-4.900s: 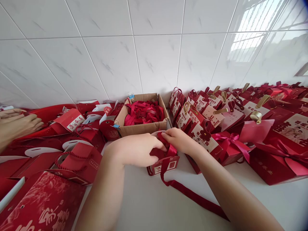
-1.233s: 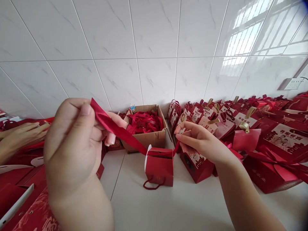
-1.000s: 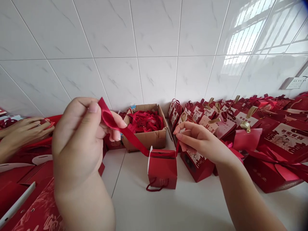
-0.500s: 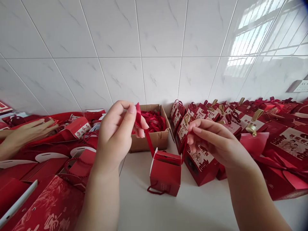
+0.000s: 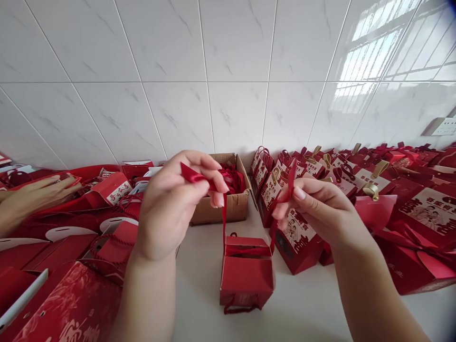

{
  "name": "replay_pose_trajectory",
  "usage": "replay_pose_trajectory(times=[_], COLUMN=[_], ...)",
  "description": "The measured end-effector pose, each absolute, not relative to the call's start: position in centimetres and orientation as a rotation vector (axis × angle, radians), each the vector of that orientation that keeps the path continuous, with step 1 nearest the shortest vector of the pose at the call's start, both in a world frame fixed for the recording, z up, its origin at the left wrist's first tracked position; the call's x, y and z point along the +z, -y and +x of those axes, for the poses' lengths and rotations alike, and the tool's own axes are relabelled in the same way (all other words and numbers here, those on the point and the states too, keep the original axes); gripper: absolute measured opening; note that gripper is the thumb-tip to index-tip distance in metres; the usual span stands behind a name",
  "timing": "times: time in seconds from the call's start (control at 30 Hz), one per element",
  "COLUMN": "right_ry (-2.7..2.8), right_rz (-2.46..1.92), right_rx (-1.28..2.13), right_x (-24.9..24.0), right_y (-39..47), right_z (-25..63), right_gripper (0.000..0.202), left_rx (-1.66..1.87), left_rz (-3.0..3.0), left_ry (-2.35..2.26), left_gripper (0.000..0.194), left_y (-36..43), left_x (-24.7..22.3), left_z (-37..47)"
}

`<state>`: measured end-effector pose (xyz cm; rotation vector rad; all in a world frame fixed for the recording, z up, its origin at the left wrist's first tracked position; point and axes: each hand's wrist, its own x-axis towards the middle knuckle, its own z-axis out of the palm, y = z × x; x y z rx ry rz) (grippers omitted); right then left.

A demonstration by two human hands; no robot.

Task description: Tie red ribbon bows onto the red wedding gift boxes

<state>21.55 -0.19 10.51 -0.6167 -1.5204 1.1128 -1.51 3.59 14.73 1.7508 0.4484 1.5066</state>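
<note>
A small red gift box (image 5: 247,275) stands on the white tabletop between my hands, its top slit partly open and a cord handle (image 5: 242,309) at its front. A red satin ribbon (image 5: 224,221) runs up from both sides of the box. My left hand (image 5: 188,183) pinches one ribbon end between thumb and fingers, above and left of the box. To the right, my right hand (image 5: 309,202) pinches the other end, which sticks up past the fingertips. Both lengths look pulled fairly straight.
Behind the gift box is a cardboard carton (image 5: 221,211) of red ribbons. Rows of printed red gift boxes (image 5: 431,209) crowd the right. More red boxes (image 5: 67,304) and packets fill the left, where another person's hand (image 5: 39,197) reaches in. A tiled wall (image 5: 238,114) closes the back.
The gift box has come nearer to me and turned to sit straighter. My left hand has turned, the ribbon end now pointing up-left. In my right hand the ribbon end now shows above the fingers.
</note>
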Motion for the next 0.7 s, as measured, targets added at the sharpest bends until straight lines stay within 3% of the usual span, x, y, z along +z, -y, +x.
replay_pose_trajectory(times=[0.1, 0.2, 0.53, 0.7], right_ry=[1.442, 1.467, 1.37, 1.359], right_rz=[-0.685, -0.678, -0.444, -0.403], right_rx=[0.982, 0.885, 1.317, 1.352], right_x=[10.4, 10.5, 9.6, 9.8], right_y=[0.2, 0.5, 0.5, 0.3], right_z=[21.1, 20.2, 17.7, 17.6], right_gripper=[0.016, 0.013, 0.012, 0.019], left_rx=[1.408, 1.339, 1.261, 1.241], left_rz=[1.797, 1.824, 1.735, 1.761], left_ry=[-0.439, -0.405, -0.274, -0.218], left_gripper=[0.018, 0.017, 0.029, 0.025], left_y=[-3.3, -2.9, -2.2, -2.4], left_x=[14.4, 14.0, 13.2, 13.3], left_z=[-1.2, -0.5, 0.7, 0.7])
